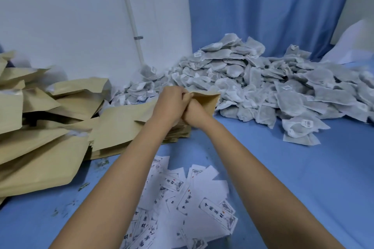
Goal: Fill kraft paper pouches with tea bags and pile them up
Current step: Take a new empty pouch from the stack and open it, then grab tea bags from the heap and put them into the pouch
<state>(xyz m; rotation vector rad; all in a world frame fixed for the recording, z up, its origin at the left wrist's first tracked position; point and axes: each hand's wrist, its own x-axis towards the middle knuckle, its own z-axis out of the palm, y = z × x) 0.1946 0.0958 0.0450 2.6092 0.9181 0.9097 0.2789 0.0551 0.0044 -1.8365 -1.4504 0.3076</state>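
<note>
Holding a kraft paper pouch (206, 101) up just above the stack of flat pouches (129, 125), left hand (172, 105) curling over its mouth, right hand (195, 114) pressing in beside it, fingers hidden, grip impossible to tell. Looking well short of done: seemingly filled pouches (40, 147) already piling up at left, a large heap of tea bags (263, 87) waiting at right, printed cards (194, 198) lying scattered on the blue sheet (293, 168) nearer.

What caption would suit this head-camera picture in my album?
Left hand grips a kraft paper pouch, right hand touching it, beside a heap of tea bags.
</note>
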